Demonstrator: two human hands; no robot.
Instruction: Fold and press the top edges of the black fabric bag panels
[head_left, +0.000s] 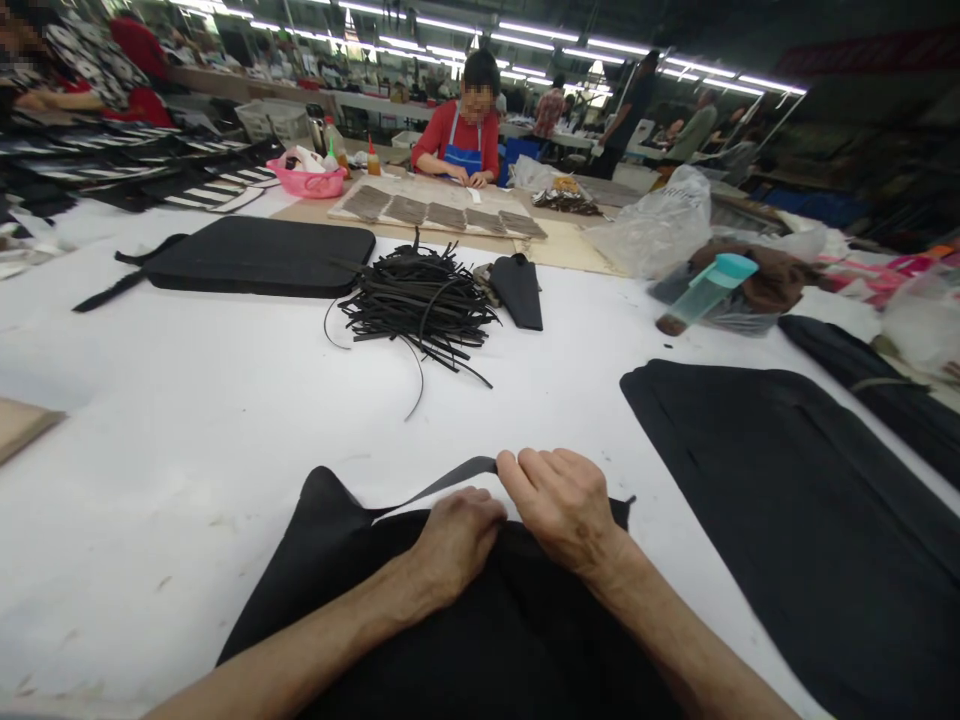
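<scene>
A black fabric piece (322,560) lies at the near edge of the white table, a white band (420,502) showing along its far edge. My right hand (559,505) is closed, its thumb and fingers pinching a thin black strip (457,472) that arches up off that edge. Just left of it, my left hand (461,545) has its fingers curled down onto the same edge, gripping the fabric; the fingertips are partly hidden. The two hands almost touch.
Beyond my hands lies a pile of thin black strips (420,300), with a black padded panel (262,255) to its left. Large black panels (795,500) cover the right side. A teal-lidded container (709,290) leans beside plastic bags. Across the table a co-worker (465,130) handles small pieces.
</scene>
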